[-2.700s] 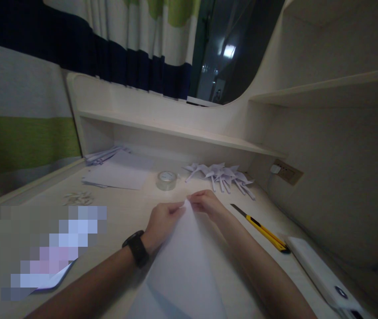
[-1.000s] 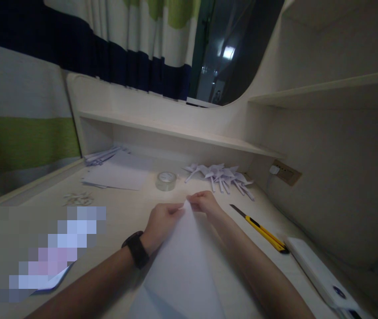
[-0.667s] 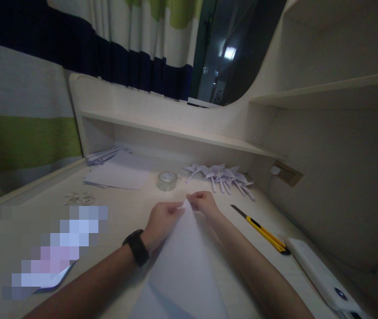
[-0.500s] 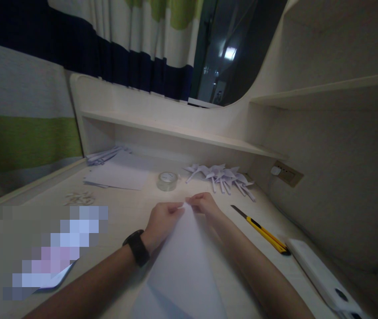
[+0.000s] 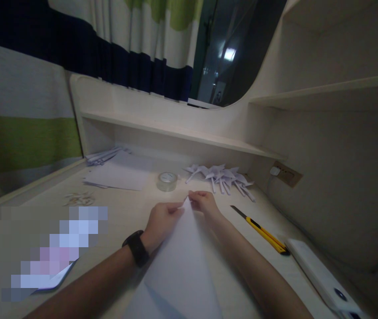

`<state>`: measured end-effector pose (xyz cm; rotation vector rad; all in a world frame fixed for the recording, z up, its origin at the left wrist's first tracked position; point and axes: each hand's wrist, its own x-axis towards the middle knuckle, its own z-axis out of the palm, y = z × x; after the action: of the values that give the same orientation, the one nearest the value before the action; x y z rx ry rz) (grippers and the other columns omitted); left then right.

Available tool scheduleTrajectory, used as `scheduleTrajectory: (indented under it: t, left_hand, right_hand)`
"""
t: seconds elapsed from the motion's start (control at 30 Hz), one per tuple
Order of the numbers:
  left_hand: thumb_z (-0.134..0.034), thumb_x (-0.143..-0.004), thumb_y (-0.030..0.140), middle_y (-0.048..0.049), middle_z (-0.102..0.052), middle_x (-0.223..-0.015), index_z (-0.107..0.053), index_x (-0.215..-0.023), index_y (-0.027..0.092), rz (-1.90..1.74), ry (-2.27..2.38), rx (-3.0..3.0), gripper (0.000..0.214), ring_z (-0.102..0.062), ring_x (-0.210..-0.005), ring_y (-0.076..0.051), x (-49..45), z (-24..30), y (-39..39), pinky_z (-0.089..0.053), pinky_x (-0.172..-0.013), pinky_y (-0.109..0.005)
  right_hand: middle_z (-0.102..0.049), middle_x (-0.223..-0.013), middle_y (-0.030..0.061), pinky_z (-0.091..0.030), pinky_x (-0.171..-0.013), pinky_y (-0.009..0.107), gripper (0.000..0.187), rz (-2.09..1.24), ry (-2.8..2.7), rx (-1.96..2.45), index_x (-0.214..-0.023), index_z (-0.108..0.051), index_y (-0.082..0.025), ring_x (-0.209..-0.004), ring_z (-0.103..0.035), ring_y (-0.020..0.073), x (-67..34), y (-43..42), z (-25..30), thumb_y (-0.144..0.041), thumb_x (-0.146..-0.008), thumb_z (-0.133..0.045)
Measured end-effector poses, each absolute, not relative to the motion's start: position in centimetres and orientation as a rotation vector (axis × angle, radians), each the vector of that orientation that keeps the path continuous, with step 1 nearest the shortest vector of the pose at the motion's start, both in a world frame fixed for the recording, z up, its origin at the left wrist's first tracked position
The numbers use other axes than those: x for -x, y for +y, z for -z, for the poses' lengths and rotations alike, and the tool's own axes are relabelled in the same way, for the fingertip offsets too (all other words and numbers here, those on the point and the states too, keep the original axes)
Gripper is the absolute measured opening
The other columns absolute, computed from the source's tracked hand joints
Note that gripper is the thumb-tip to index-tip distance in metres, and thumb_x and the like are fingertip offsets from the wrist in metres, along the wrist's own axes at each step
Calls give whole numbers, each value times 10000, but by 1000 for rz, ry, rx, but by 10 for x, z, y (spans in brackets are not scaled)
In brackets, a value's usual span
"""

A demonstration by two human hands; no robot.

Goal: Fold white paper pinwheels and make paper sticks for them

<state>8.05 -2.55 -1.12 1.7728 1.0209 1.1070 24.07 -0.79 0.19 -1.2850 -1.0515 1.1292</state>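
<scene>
A white sheet of paper [image 5: 180,266] lies on the pale desk [image 5: 119,217], folded up to a point at its far end. My left hand [image 5: 160,221], with a black watch on its wrist, pinches the left side of that point. On the other side my right hand [image 5: 204,201] pinches the tip itself. Both hands' fingers are closed on the paper, thumbs and forefingers nearly meeting.
Beyond the hands sit a roll of clear tape [image 5: 167,181], a cluster of folded white paper pieces [image 5: 222,175] and a stack of white sheets [image 5: 117,175]. A yellow utility knife [image 5: 264,230] and a white device [image 5: 322,279] lie right. Paper scraps [image 5: 78,198] lie left.
The hands stay at the paper's tip; the right hand's fingers have shifted slightly up along the point. Nothing else has moved.
</scene>
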Motion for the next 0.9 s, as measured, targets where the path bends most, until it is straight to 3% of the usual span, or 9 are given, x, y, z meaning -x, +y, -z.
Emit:
scheduleTrajectory:
  t: [0.2,0.37,0.53,0.73,0.9]
  left_hand:
    - [-572,-779,280,-66,-731,-964,-717,-1026,152,-1073,1009,-1781,314,-690,-855,-253,-81,12,-30,-513,-744,-314]
    - [-587,-763,286,-66,-735,-953,-724,-1018,156,-1028,976,-1722,318,-690,-831,-258,-82,13,-31,-516,-705,-310]
    - [-613,-746,311,-88,-736,-948,-741,-966,140,-1096,1057,-1720,306,-686,-850,-262,-79,13,-22,-511,-739,-315]
    - [-610,-755,356,-86,-750,-857,-751,-917,122,-1078,1026,-1638,317,-684,-771,-247,-74,10,-16,-500,-665,-300]
    - [-619,-731,306,-87,-750,-852,-749,-914,109,-1050,1016,-1650,298,-681,-771,-248,-72,8,-15,-498,-662,-304]
  right_hand:
    - [-576,-476,-1,-394,-456,212,273,-1083,-1061,1311,-543,-605,-130,-418,-479,81,-244,-3,0,-351,-535,-766]
    - [-627,-585,14,-423,-502,194,324,-1005,-1047,1318,-590,-600,-142,-470,-505,68,-255,-1,-2,-439,-619,-727]
    - [-587,-492,24,-352,-403,193,409,-1276,-1183,1349,-546,-595,-125,-396,-477,80,-248,-14,-2,-502,-641,-721]
    - [-544,-436,-15,-310,-372,183,257,-1350,-1197,1386,-529,-594,-128,-362,-437,69,-235,-18,3,-309,-601,-762]
    - [-600,-507,13,-369,-420,206,260,-1329,-1162,1377,-556,-606,-138,-410,-499,93,-235,-18,1,-346,-626,-745]
